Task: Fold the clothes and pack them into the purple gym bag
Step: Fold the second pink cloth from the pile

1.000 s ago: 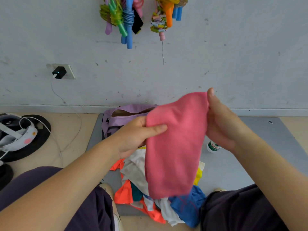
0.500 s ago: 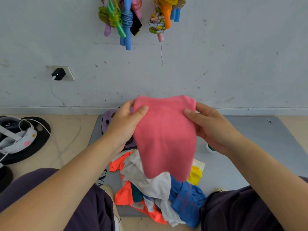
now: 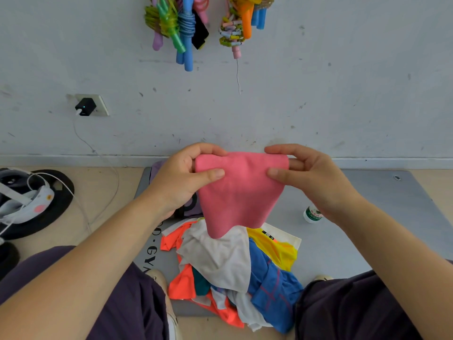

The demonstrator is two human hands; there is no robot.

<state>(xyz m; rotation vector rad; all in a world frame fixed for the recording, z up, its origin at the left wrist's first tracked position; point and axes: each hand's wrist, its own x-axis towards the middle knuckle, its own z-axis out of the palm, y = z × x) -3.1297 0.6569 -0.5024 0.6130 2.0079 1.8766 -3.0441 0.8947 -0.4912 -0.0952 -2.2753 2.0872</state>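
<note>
A folded pink cloth (image 3: 239, 195) hangs in the air in front of me. My left hand (image 3: 182, 179) pinches its top left corner and my right hand (image 3: 310, 179) pinches its top right corner. Behind the cloth and my left hand, only small slivers of the purple gym bag (image 3: 157, 169) show at the back of the grey mat (image 3: 382, 214). Below the cloth lies a loose pile of clothes (image 3: 230, 263): orange, white, blue, yellow and teal pieces.
A small white and green bottle (image 3: 311, 214) stands on the mat at the right. Jump ropes (image 3: 186, 25) hang on the wall above. A charger (image 3: 84, 107) and its cable run down to a headset on a black disc (image 3: 31, 204) at the left. My knees flank the pile.
The pink cloth has been folded shorter and narrower. Both hands came level at its top corners and moved slightly down and away from me, hiding more of the bag.
</note>
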